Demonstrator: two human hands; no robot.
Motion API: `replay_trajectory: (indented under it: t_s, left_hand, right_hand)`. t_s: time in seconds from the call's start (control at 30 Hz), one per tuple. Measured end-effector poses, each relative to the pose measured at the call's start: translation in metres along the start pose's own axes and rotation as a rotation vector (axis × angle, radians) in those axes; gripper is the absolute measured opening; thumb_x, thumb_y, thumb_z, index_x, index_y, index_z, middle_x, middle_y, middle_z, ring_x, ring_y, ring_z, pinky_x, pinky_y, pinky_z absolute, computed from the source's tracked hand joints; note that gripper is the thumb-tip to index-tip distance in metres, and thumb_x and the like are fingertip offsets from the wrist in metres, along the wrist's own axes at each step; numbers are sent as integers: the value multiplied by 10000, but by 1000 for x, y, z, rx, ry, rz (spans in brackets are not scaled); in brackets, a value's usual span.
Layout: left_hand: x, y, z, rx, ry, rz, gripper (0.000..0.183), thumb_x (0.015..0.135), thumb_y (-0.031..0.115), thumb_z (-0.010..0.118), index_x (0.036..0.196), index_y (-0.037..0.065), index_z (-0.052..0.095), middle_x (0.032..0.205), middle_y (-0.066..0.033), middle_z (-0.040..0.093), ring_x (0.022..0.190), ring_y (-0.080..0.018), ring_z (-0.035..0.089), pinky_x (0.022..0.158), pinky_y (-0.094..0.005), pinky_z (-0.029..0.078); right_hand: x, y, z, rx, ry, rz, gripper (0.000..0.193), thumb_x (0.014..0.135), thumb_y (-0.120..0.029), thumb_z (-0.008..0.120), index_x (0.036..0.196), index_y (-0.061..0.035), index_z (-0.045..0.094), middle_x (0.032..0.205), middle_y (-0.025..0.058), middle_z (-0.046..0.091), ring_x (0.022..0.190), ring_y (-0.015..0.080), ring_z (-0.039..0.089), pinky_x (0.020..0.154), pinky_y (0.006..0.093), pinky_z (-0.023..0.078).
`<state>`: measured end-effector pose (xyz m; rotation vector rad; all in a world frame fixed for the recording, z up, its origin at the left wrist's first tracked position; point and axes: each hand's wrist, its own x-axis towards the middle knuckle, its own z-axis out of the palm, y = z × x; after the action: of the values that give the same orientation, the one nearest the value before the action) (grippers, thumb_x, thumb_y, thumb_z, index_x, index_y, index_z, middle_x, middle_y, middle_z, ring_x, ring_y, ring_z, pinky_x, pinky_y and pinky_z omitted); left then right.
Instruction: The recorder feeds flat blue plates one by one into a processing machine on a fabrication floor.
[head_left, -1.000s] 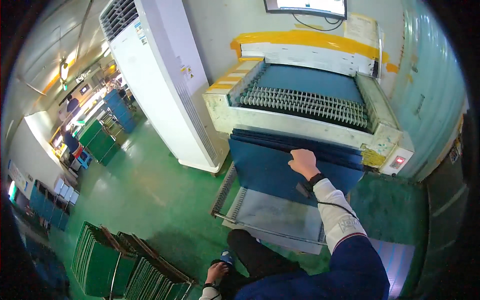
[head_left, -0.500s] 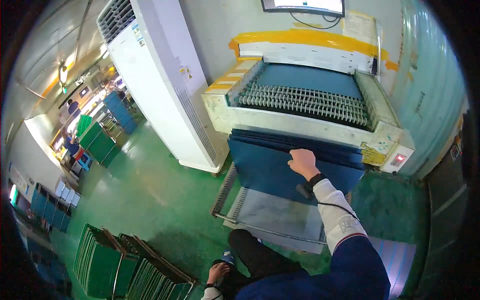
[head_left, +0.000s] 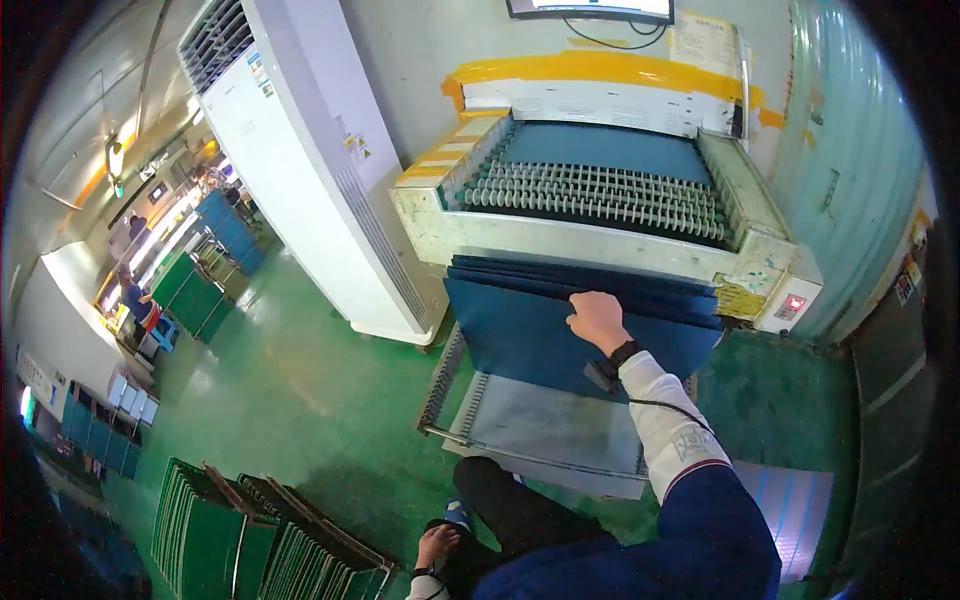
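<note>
Several dark blue panels (head_left: 530, 335) stand on edge, leaning together in a low metal rack (head_left: 445, 385) ahead of me. My right hand (head_left: 598, 320) is closed at the top edge of the front panel, its fingers curled and partly hidden. A dark band with a cable circles that wrist, and a small dark block (head_left: 601, 377) hangs just below it, before the panel. My left hand (head_left: 437, 545) rests on my leg at the lower middle, fingers loosely curled, with nothing visible in it.
Behind the rack stands a roller conveyor machine (head_left: 600, 200) with a blue panel (head_left: 600, 150) on it. A tall white air conditioner (head_left: 300, 170) is to its left. Racked green panels (head_left: 205, 540) stand at lower left. A person (head_left: 135, 295) sits farther off.
My view has turned slightly, so the scene sits a little farther left. Both hands keep nearly the same places, the right at the panel's top edge, the left on my leg.
</note>
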<state>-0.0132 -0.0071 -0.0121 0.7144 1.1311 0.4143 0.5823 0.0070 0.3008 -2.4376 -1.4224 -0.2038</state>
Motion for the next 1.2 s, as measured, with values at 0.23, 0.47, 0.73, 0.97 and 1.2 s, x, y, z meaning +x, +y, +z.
replay_trajectory:
  t_s: [0.23,0.47,0.73,0.97,1.2]
  left_hand:
    - [-1,-1,-6,-89,-2,-5,315,995,150,523,1203,-86,534,1085,-229,641,943,-408,664,807,-494,574]
    - [-6,4,6,-72,81,-29,272,986,139,566,1166,-65,557,1018,-210,662,913,-373,681,765,-464,590]
    - [-5,1,-1,-183,16,-13,259,962,118,594,1140,-69,574,1021,-214,667,883,-352,692,761,-440,596]
    - [-9,4,7,-152,78,-19,272,964,135,595,1142,-70,573,994,-195,662,846,-330,686,726,-418,595]
    - [-16,12,14,-79,99,-56,272,966,147,597,1159,-42,567,1021,-173,663,853,-299,692,710,-389,594]
  right_hand:
    - [-1,-6,-4,3,-8,2,249,745,-279,742,888,-78,703,863,139,702,872,343,675,741,469,521]
    - [-1,-5,1,11,14,2,268,752,-286,745,915,-78,706,880,142,703,884,341,674,753,463,520]
    - [-1,-8,-2,-4,-6,5,280,758,-277,739,956,-82,711,899,138,710,891,336,677,756,458,523]
    - [-2,-5,0,-9,10,2,257,760,-274,738,926,-80,711,878,139,709,875,338,679,744,459,525]
    - [-2,-6,-2,-19,-6,1,250,758,-274,740,902,-73,702,870,136,709,870,339,680,737,458,523]
